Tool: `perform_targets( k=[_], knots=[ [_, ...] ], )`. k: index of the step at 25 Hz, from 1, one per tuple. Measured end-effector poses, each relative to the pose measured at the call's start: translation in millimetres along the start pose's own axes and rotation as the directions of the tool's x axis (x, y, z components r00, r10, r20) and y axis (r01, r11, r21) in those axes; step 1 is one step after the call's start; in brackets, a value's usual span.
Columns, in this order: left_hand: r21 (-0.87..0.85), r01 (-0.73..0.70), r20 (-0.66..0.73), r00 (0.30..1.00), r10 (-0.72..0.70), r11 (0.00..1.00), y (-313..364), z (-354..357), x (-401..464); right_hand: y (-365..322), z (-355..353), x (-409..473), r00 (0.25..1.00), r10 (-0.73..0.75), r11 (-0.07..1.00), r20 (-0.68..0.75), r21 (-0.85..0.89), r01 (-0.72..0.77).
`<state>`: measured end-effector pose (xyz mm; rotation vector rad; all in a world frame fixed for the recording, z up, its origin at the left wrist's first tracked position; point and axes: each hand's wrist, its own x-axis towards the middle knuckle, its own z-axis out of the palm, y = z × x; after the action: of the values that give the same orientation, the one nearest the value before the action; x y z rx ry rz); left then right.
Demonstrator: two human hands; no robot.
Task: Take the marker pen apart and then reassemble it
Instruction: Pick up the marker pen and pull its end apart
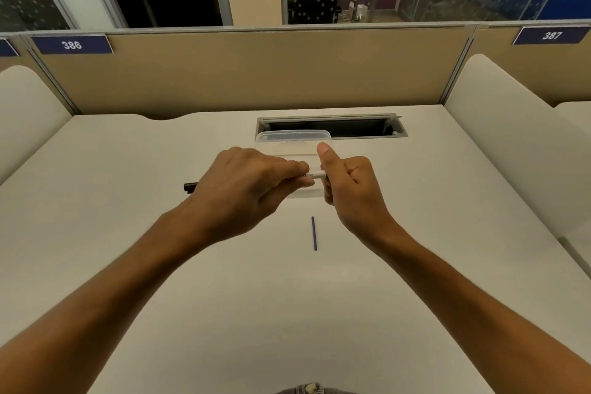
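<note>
Two hands: left hand [243, 182] and right hand [348, 182] both grip the white cylindrical marker barrel [315, 175] above the desk.
Container: clear rectangular plastic tub [292, 139] behind them, contents unclear.
Desk: thin dark-blue ink rod [314, 233]; black cap [191, 186].

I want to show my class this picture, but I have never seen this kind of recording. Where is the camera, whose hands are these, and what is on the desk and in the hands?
There is no machine here. One camera, worn on a person's head, looks forward and down, so both arms reach in from the bottom edge. The left hand and right hand together grip a white marker body above the desk. A thin dark stick, perhaps the ink core, lies on the desk nearer the person. A black piece, likely the cap, shows beside the left hand. Behind the hands sits a clear plastic box.
</note>
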<state>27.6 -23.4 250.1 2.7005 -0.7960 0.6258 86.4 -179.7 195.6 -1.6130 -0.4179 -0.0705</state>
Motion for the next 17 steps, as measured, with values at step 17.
perform_targets(
  k=[17],
  knots=[
    [0.277, -0.211, 0.017, 0.976, 0.215, 0.937, -18, 14, -5, 11, 8, -2, 0.96, 0.279, 0.959, 0.006, 0.047, -0.279]
  ],
)
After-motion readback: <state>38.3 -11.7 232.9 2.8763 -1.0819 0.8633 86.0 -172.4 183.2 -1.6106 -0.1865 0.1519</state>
